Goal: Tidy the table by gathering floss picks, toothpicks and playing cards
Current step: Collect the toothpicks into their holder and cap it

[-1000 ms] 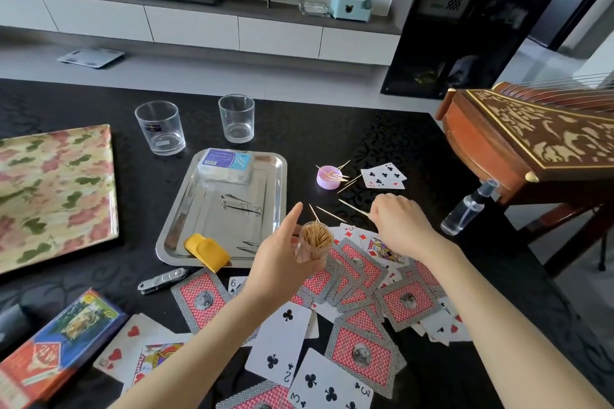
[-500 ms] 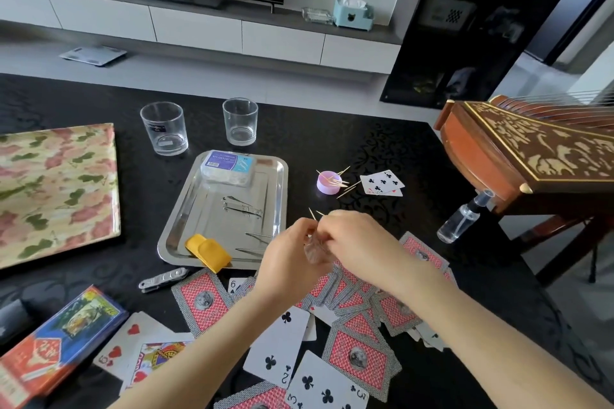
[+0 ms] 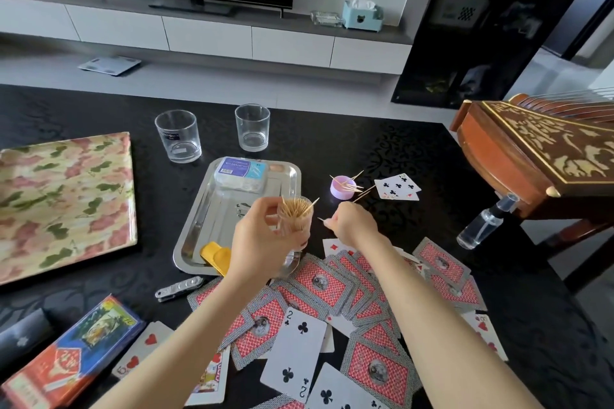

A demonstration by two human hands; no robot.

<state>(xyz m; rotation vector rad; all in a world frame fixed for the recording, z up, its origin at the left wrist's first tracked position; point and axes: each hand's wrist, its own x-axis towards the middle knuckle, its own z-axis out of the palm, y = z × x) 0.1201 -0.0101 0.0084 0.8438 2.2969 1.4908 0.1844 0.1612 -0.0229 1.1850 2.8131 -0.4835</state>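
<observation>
My left hand [image 3: 262,242] grips a clear toothpick holder [image 3: 296,216] packed with toothpicks, held above the right edge of the steel tray [image 3: 202,222]. Just right of the holder, my right hand [image 3: 352,222] pinches a single toothpick [image 3: 321,219]. More loose toothpicks [image 3: 360,191] lie on and around a small pink lid [image 3: 343,187]. Playing cards [image 3: 332,289] are scattered, mostly face down, across the near table, with a few more [image 3: 397,187] by the lid. A box of floss picks [image 3: 241,174] sits at the tray's far end.
Two empty glasses [image 3: 179,136] [image 3: 252,127] stand behind the tray. A floral tray [image 3: 63,202] lies at left, a card box [image 3: 71,354] at the near left, a metal pocket tool [image 3: 179,288] below the tray. A spray bottle [image 3: 485,226] and a wooden zither [image 3: 545,149] are at right.
My hands met at the holder half a second ago. Now they have parted: the left has lifted the holder up over the tray's edge, and the right has moved off to the right.
</observation>
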